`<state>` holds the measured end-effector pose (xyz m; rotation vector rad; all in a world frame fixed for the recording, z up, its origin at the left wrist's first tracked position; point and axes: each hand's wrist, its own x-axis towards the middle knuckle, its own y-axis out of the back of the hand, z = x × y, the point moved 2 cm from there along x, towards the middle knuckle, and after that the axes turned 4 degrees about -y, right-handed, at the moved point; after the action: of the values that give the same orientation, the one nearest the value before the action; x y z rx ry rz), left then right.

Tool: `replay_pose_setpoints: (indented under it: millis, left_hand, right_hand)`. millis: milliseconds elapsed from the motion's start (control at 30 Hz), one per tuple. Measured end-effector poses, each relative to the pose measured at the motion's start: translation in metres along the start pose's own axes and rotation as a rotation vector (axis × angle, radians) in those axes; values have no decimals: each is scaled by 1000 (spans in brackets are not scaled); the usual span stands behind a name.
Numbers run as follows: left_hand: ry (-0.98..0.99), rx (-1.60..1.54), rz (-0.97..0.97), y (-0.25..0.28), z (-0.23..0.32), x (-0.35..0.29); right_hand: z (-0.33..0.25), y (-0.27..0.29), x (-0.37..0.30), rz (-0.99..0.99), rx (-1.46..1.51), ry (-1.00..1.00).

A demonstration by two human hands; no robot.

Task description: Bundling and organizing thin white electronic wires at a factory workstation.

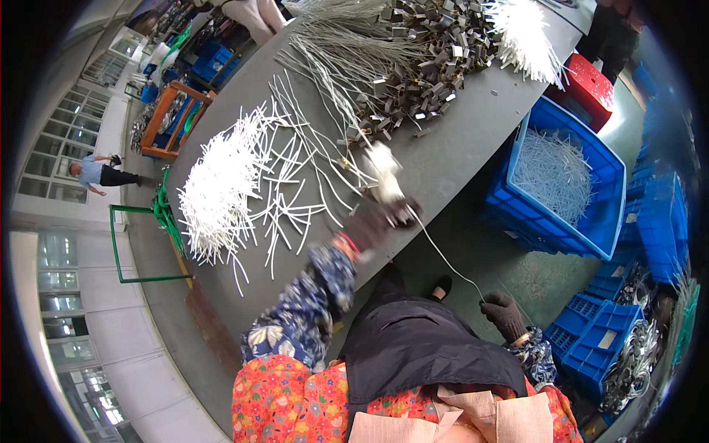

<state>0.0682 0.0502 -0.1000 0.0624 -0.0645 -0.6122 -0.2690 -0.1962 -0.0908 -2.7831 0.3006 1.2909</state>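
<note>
My left hand, in a dark glove and blurred by motion, is over the near edge of the grey table. Its fingers look curled at the base of a smeared white object whose kind I cannot make out. A thin pale wire hangs in a curve from this hand down to my right hand. My right hand, gloved too, is low beside the apron and pinches the wire's end. Short white tubes lie heaped on the table left of my left hand, with loose longer strands beside them.
Dark metal pieces and grey wires are piled at the table's far side, near more white tubes. To the right stand a blue crate of clear strands, a red stool and more blue crates. A person is far left.
</note>
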Motion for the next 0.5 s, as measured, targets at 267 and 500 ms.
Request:
replay_pose_setpoints:
  millis: [267, 500]
  left_hand:
    - [57, -500, 583, 61, 134, 17]
    - [452, -30, 377, 11, 67, -33]
  right_hand:
    - [-59, -15, 14, -23, -203, 139]
    - [-274, -165, 48, -336, -197, 205]
